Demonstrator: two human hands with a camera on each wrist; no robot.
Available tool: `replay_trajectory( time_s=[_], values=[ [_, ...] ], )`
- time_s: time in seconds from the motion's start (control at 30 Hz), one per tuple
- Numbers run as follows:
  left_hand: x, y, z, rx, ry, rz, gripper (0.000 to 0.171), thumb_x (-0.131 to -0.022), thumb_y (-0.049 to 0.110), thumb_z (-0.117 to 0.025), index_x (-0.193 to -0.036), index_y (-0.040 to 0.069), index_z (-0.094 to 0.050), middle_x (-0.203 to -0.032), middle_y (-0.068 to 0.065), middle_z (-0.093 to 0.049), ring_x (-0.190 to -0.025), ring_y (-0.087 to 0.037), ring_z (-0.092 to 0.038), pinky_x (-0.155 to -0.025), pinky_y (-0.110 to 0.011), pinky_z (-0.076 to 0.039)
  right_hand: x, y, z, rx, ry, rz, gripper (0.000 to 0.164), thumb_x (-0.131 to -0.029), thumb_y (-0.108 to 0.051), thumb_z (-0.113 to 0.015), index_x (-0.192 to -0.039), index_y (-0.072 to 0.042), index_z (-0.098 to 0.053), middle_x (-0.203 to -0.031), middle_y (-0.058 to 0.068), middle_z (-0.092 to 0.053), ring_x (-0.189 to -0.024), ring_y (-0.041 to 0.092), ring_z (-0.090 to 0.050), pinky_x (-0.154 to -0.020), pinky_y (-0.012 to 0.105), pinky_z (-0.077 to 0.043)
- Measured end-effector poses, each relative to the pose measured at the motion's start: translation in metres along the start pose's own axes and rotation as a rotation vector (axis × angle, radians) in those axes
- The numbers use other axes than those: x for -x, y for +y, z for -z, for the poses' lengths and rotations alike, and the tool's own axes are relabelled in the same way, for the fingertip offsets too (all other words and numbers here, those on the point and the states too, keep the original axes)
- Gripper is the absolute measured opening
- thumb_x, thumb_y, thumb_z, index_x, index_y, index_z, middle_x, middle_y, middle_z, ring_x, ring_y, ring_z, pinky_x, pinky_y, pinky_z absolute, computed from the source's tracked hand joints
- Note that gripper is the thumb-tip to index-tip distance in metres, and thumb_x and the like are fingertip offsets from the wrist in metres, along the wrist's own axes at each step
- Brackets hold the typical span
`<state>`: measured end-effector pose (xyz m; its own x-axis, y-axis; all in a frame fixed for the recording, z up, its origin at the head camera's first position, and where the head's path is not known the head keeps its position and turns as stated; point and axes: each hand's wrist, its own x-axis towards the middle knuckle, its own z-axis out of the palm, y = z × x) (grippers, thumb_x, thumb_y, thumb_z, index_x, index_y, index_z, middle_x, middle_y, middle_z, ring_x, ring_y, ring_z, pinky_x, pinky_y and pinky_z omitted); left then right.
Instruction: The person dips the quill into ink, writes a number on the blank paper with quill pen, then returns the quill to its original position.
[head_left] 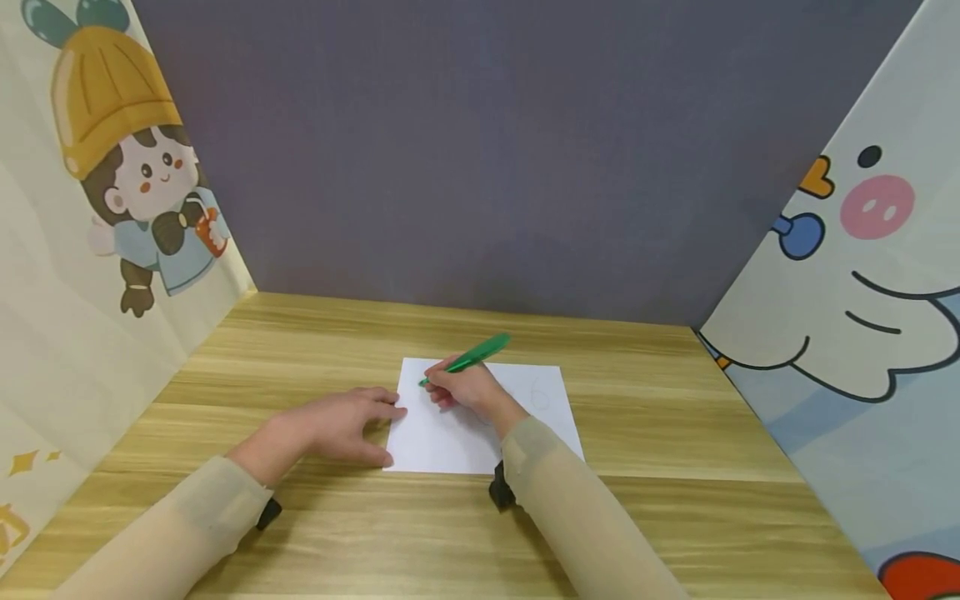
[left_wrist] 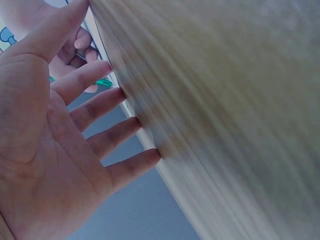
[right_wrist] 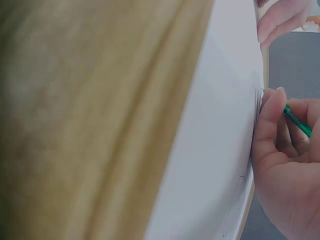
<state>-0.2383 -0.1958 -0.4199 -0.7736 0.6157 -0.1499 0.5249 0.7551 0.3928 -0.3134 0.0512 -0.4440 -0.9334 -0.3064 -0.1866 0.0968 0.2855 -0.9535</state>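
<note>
A white sheet of paper (head_left: 442,437) lies on the wooden table, with a faint pencil-thin round mark near its right side. My right hand (head_left: 468,387) pinches a green pen (head_left: 480,352), its tip down at the paper's upper left part. In the right wrist view the thumb and fingers close round the pen (right_wrist: 298,121), and faint lines show on the sheet (right_wrist: 215,110) near the tip. My left hand (head_left: 341,425) rests at the paper's left edge with its fingers spread. The left wrist view shows those fingers (left_wrist: 122,167) straight, fingertips touching the surface.
The wood-grain table (head_left: 337,533) spreads around the paper. A grey upright panel (head_left: 480,167) stands behind it. Cloths printed with cartoon figures hang at the left (head_left: 45,292) and the right (head_left: 922,350). Black wrist straps show below both sleeves.
</note>
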Motion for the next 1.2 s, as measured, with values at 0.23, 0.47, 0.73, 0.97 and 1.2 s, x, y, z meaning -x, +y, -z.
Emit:
replay_trajectory(
  time_s=[0.23,0.47,0.73,0.97,1.2],
  values=[
    [0.000,0.001,0.000,0.006,-0.013,0.017,0.080,-0.093,0.052,-0.085,-0.158,0.013,-0.061,-0.170,-0.017,-0.049,-0.157,-0.043,-0.047,-0.126,-0.061,-0.044,0.002,0.000,0.001,0.012,-0.066,-0.001,0.024,-0.109,-0.014,-0.068,-0.123,0.003,-0.077,-0.105,0.016,-0.082,-0.077,0.011,-0.072,-0.066,0.021,-0.062],
    [0.000,0.003,0.001,0.011,-0.023,0.028,0.080,-0.094,0.053,-0.085,-0.159,0.013,-0.060,-0.171,-0.016,-0.047,-0.157,-0.043,-0.046,-0.126,-0.062,-0.043,0.004,-0.001,0.001,0.017,-0.103,-0.025,0.023,-0.108,-0.015,-0.068,-0.122,0.002,-0.077,-0.098,0.009,-0.082,-0.077,0.010,-0.072,-0.064,0.020,-0.061],
    [0.000,0.002,0.001,0.001,-0.011,0.013,0.080,-0.093,0.053,-0.085,-0.158,0.012,-0.061,-0.169,-0.018,-0.049,-0.156,-0.043,-0.047,-0.126,-0.062,-0.044,0.006,0.001,0.004,0.041,-0.145,-0.031,0.024,-0.108,-0.017,-0.068,-0.123,0.000,-0.078,-0.100,0.009,-0.083,-0.079,0.009,-0.074,-0.064,0.020,-0.059],
    [0.000,0.002,0.002,-0.004,-0.005,0.007,0.079,-0.093,0.051,-0.085,-0.157,0.011,-0.061,-0.168,-0.018,-0.050,-0.156,-0.043,-0.048,-0.126,-0.062,-0.044,0.008,0.001,0.006,0.066,-0.176,-0.028,0.025,-0.108,-0.020,-0.070,-0.121,-0.001,-0.079,-0.100,0.009,-0.084,-0.079,0.010,-0.074,-0.065,0.021,-0.059],
    [0.000,0.002,0.002,0.005,-0.007,0.009,0.079,-0.094,0.050,-0.085,-0.157,0.010,-0.061,-0.169,-0.019,-0.049,-0.156,-0.044,-0.047,-0.125,-0.062,-0.044,0.010,0.002,0.010,0.116,-0.211,-0.009,0.026,-0.108,-0.023,-0.070,-0.121,-0.002,-0.080,-0.102,0.009,-0.084,-0.080,0.010,-0.074,-0.066,0.021,-0.058]
  ],
)
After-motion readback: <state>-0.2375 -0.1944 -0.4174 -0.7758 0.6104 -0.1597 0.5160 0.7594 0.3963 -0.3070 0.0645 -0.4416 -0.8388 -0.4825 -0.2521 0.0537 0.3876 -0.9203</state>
